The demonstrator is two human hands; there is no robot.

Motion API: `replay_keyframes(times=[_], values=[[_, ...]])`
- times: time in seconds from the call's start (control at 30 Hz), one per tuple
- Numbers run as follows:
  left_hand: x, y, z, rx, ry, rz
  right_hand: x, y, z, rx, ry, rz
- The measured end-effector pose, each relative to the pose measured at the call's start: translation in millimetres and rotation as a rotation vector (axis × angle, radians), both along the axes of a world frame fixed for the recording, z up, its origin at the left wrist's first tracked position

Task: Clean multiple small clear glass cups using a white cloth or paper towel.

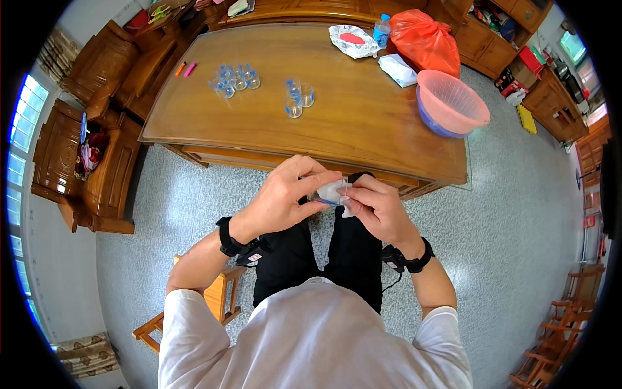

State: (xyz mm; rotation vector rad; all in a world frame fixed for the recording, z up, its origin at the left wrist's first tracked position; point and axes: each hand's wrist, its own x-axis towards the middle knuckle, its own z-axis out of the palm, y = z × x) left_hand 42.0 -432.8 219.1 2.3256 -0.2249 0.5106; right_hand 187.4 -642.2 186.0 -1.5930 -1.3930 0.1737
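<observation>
Over my lap, in front of the table's near edge, both hands meet at a small clear cup (326,200) with a blue marking. My left hand (294,194) grips the cup between thumb and fingers. Between the fingers of my right hand (376,206) is a white tissue (347,207), pressed at the cup's rim; some white also shows inside the cup. My fingers hide part of both. On the wooden table (218,121), a cluster of several clear cups with blue markings (239,82) stands at the left, and a smaller group (293,108) stands nearer the middle.
Two markers (190,69) lie at the table's left. A pink plastic basket (452,102) sits in a purple one at the right edge. Behind are a red plastic bag (425,41), a water bottle (382,31), a white packet (397,69) and a patterned package (354,43).
</observation>
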Motion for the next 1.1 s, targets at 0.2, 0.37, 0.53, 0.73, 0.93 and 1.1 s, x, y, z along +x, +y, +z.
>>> replay_keyframes(times=[0.2, 0.37, 0.53, 0.73, 0.93, 1.1], values=[[0, -1, 0, 0.505, -0.225, 0.026, -3, -1, -21, -0.15, 1.258, 0.152], [-4, -2, -11, 0.447, -0.144, 0.058, -4, 1, -23, 0.168, 1.828, 0.362], [1, 7, -29, -1.187, 0.364, 0.044, -7, 4, -9, 0.453, 1.317, 0.09], [3, 1, -28, -1.557, 0.308, -0.192, -15, 28, 12, 0.311, 0.284, -0.123], [2, 1, -25, -1.719, 0.239, -0.183, -26, 32, 17, 0.291, -0.07, -0.1], [1, -7, -31, -1.823, 0.255, -0.241, -28, 40, 8, 0.464, -0.516, -0.132]])
